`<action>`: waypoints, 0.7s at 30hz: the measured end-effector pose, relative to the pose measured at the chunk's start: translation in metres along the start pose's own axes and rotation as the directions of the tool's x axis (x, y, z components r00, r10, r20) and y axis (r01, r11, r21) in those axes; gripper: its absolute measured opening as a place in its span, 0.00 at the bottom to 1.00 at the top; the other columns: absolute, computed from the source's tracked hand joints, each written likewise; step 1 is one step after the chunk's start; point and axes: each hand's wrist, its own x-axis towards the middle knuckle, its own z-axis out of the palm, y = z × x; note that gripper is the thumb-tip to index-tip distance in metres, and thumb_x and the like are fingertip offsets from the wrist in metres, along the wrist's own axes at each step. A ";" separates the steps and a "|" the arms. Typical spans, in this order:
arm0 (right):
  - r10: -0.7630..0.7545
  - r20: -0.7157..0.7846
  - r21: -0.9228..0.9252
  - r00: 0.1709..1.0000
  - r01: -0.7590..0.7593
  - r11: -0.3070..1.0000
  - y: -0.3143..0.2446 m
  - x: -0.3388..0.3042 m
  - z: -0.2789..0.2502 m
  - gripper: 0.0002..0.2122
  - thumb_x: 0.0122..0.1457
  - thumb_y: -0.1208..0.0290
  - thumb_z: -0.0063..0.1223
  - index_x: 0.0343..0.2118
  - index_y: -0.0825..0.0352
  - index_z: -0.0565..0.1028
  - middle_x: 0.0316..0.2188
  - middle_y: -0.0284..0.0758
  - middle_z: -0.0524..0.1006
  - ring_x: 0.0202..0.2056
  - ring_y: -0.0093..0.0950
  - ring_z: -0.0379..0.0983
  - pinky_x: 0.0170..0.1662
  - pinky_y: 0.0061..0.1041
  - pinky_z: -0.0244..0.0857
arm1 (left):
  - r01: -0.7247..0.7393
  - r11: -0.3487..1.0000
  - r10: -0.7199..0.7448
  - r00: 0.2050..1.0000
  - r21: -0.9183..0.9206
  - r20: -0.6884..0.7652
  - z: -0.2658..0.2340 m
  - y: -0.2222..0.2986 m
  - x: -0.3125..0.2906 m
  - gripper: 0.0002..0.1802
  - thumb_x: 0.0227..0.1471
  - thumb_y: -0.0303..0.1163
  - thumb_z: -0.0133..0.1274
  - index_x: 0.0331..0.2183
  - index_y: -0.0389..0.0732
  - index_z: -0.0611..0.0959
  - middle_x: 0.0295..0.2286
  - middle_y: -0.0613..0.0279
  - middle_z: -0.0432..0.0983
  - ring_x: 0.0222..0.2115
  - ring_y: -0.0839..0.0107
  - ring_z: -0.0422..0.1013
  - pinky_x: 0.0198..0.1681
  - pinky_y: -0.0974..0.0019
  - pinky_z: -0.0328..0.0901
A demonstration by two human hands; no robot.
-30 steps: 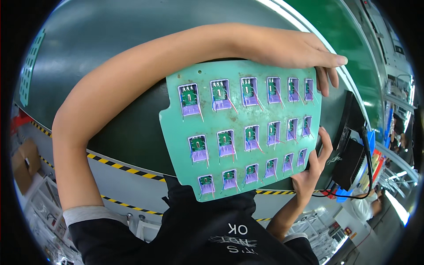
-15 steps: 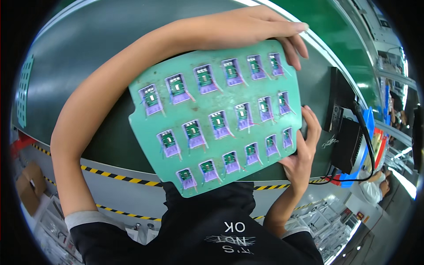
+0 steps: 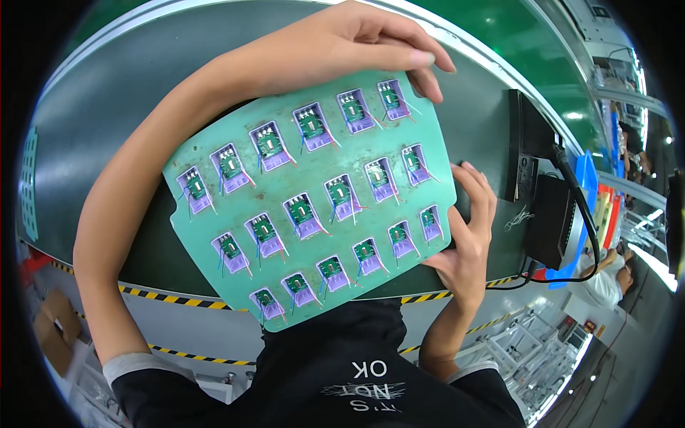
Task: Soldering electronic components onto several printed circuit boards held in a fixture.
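A green tray is held up at a tilt over the table, with several purple housings set in rows of cut-outs. Each housing carries a small green circuit board with thin red, blue and pale wires sticking out. My left arm reaches round the tray's far side, and my left hand curls over its far right corner, thumb and fingers bent at the edge. On the near right edge my right hand grips the tray, its fingers partly hidden behind it.
Under the tray lies a dark green table with a pale far rail. Black boxed equipment with a thick cable stands at the right, beside blue bins. A second green perforated tray is at the far left. Another person sits at far right.
The tray has shifted left and a little toward me, carried by both hands. Its tilt has changed slightly; both hands keep their hold.
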 end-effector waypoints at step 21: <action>0.010 -0.001 0.002 1.000 -0.010 1.000 0.003 0.000 0.003 0.29 0.40 0.40 0.59 0.27 0.69 0.77 0.53 0.41 0.70 0.58 0.46 0.61 0.59 0.52 0.52 | -0.018 0.999 0.018 1.000 -0.027 0.024 -0.002 0.000 0.000 0.17 0.60 0.23 0.46 0.50 0.34 0.76 0.45 0.55 0.77 0.48 0.71 0.71 0.53 0.68 0.64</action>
